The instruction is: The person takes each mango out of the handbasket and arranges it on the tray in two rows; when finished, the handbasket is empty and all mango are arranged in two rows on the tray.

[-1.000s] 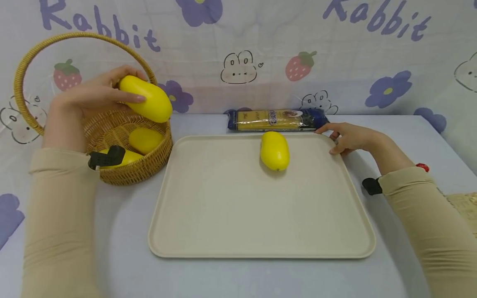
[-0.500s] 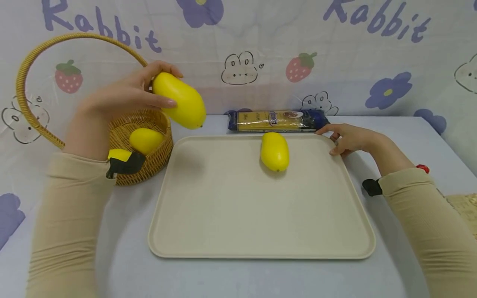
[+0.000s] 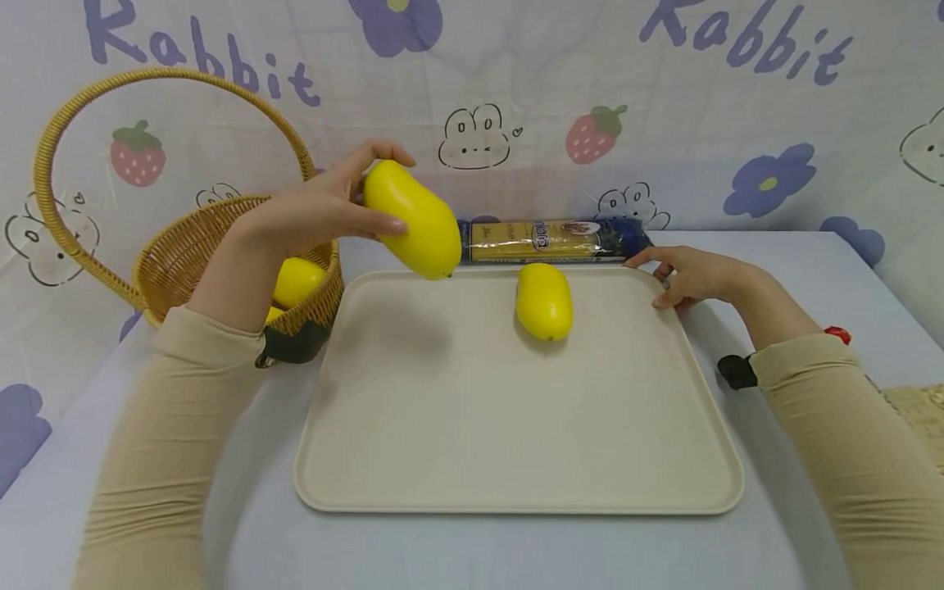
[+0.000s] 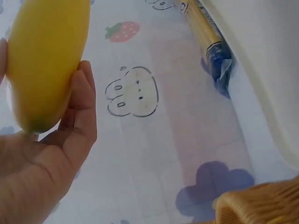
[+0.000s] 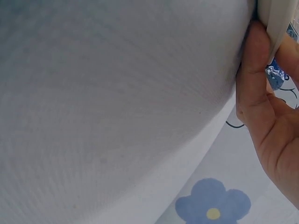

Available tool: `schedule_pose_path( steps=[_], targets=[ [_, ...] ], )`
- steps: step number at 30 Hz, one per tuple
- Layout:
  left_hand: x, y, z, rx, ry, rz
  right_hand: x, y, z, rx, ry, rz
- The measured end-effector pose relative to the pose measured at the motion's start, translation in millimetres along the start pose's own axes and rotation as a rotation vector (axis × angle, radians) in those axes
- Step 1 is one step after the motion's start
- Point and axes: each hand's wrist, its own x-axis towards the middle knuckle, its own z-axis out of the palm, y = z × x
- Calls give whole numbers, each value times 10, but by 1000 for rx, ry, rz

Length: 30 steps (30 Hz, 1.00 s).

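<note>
My left hand (image 3: pixel 317 211) grips a yellow mango (image 3: pixel 415 220) between thumb and fingers, above the far left part of the beige tray (image 3: pixel 509 426). In the left wrist view, curled fingers support the same mango (image 4: pixel 49 60) from the side. A second mango (image 3: pixel 544 301) lies on the tray near its far edge. My right hand (image 3: pixel 693 277) pinches the tray's far right corner; in the right wrist view a finger lies along the tray rim (image 5: pixel 276 23). More yellow mangoes (image 3: pixel 298 281) sit in the wicker basket (image 3: pixel 177 254), partly hidden by my left arm.
A packet of pasta (image 3: pixel 546 239) lies behind the tray, against the printed cloth backdrop. The basket, with its tall arched handle (image 3: pixel 47 156), stands left of the tray. A woven straw-coloured item (image 3: pixel 918 410) shows at the right edge, partly behind my right sleeve.
My left hand has carried the mango rightward from above the basket to over the tray's far left part. The right hand has stayed at the tray corner.
</note>
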Motion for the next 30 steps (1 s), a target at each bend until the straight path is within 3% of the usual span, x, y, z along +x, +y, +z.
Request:
schedule_pose_path(
  steps=[17, 24, 30],
  targets=[
    [294, -315, 257, -182, -56, -122, 1, -4, -3, -6, 7, 6],
    [431, -394, 472, -199, -73, -221, 3, 6, -7, 12, 2, 8],
    [543, -429, 625, -170, -105, -239, 13, 18, -6, 13, -2, 3]
  ],
)
